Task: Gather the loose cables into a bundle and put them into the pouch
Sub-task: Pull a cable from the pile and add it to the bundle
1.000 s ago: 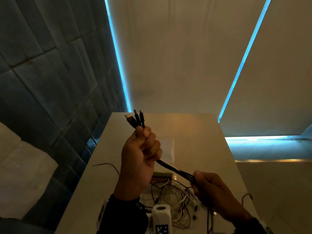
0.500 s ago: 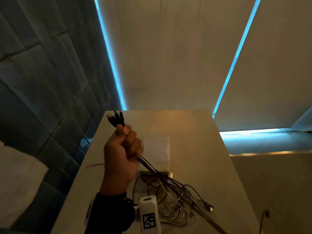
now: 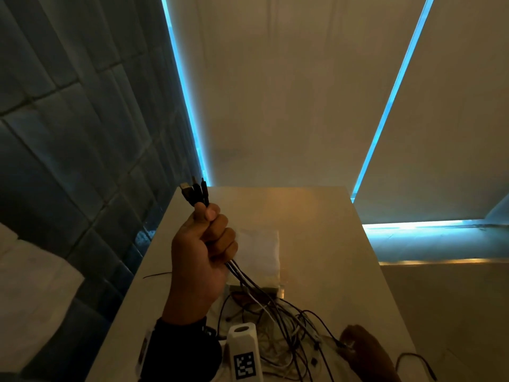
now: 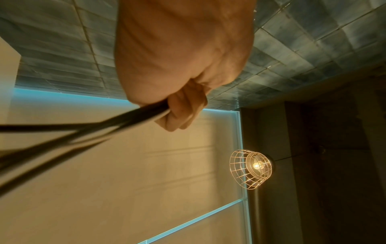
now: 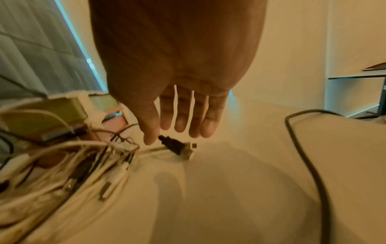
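Head view: the left hand (image 3: 202, 252), raised at 12 o'clock of the cable heap, clenches a bundle of thin black and white cables (image 3: 249, 282), plugs up; they trail to the pale table (image 3: 316, 244). A flat whitish pouch (image 3: 259, 248) lies at 3 o'clock of the fist.
Left wrist view: fingers (image 4: 183, 105) curl round dark cables.
Right wrist view: the right hand (image 5: 179, 92), fingers straight and released, hovers just above a black USB plug (image 5: 177, 147)

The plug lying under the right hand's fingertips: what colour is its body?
Black, seen best in the right wrist view: plug.
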### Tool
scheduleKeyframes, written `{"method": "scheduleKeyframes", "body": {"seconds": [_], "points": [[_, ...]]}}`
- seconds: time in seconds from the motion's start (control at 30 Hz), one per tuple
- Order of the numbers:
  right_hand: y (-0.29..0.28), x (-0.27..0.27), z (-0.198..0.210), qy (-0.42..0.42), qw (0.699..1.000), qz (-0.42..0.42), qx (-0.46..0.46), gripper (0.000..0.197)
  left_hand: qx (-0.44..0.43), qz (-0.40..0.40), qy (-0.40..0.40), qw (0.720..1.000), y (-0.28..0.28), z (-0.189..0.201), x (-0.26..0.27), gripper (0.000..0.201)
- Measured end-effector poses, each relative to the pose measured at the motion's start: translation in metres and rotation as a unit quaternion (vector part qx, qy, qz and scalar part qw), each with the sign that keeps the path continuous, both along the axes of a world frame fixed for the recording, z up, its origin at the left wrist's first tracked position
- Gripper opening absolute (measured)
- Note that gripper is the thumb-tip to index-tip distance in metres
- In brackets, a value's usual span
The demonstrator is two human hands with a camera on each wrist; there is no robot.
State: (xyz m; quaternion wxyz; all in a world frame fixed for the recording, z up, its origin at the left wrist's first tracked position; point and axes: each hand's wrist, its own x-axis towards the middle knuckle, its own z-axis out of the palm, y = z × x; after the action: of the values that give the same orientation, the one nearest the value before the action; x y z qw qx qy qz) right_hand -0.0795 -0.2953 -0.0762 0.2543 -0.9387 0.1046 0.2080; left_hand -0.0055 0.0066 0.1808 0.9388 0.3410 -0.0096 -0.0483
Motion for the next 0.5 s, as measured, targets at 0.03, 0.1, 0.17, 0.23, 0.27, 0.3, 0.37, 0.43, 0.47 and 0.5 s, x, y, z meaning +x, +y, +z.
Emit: {"method": "scheduleKeyframes", "body": {"seconds": [0.03, 0.1, 0.17, 0.23, 0.27, 0.3, 0.37, 0.43, 0.47, 0.5], "points": [[0.005, 0.004, -0.009, -0.003, 1.000, 0.020, 0.013, 0.027, -0.001, 0.004, 0.000, 1.000, 0.001, 0.001, -0.001, 0.034], [0.014, 0.004, -0.017, 0.021, 0.999, 0.021, -0.018, 0.027, 0.000, 0.008, 0.000, 1.000, 0.002, 0.002, -0.001, 0.034], [0.012, 0.009, -0.022, 0.035, 0.997, 0.029, -0.061, 0.023, 0.005, 0.009, -0.001, 1.000, 0.003, 0.002, -0.001, 0.033], [0.019, 0.004, -0.019, 0.010, 0.995, 0.065, -0.077, 0.008, 0.013, 0.011, -0.004, 1.000, 0.005, 0.001, -0.001, 0.033], [0.017, 0.004, -0.019, -0.016, 0.994, 0.068, -0.087, 0.018, 0.015, 0.012, -0.006, 1.000, 0.005, 0.000, -0.001, 0.033], [0.014, 0.005, -0.019, -0.027, 0.993, 0.073, -0.089, 0.027, 0.016, 0.012, -0.007, 1.000, 0.006, -0.001, -0.001, 0.034], [0.010, 0.007, -0.006, -0.033, 0.990, 0.104, -0.090, 0.031, 0.018, 0.013, -0.008, 1.000, 0.006, -0.002, 0.000, 0.035], [0.005, 0.013, 0.013, -0.021, 0.991, 0.105, -0.079, 0.030, 0.024, 0.014, -0.009, 1.000, 0.006, -0.003, 0.001, 0.034], [0.003, 0.018, 0.023, -0.028, 0.995, 0.088, -0.047, 0.029, 0.030, 0.013, -0.010, 0.999, 0.005, -0.004, 0.001, 0.033], [0.004, 0.022, 0.035, -0.048, 0.997, 0.059, 0.004, 0.025, 0.038, 0.011, -0.012, 0.999, 0.005, -0.004, 0.001, 0.032]]}}
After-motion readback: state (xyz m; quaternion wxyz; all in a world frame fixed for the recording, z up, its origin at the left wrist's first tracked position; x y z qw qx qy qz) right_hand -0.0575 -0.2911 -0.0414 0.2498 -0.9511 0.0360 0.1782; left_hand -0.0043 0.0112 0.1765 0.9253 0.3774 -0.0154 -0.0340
